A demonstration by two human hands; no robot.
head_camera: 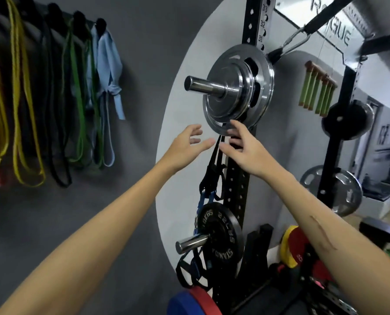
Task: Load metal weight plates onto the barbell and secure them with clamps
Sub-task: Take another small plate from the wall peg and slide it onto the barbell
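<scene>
Chrome metal weight plates [229, 103] sit stacked on a steel sleeve [203, 85] that sticks out toward me from the black rack upright [253, 23]. My left hand [189, 145] hovers just below and left of the plates, fingers spread and holding nothing. Just under the plates' lower rim, my right hand [241, 148] also has its fingers spread and holds nothing; its fingertips are close to the rim. No clamp is on the sleeve.
A black 10 kg plate [221, 239] hangs on a lower peg with black straps [212, 176]. Resistance bands [21, 98] hang on the grey wall at left. Coloured bumper plates [196, 302] lie below; another chrome plate [339, 192] stands at right.
</scene>
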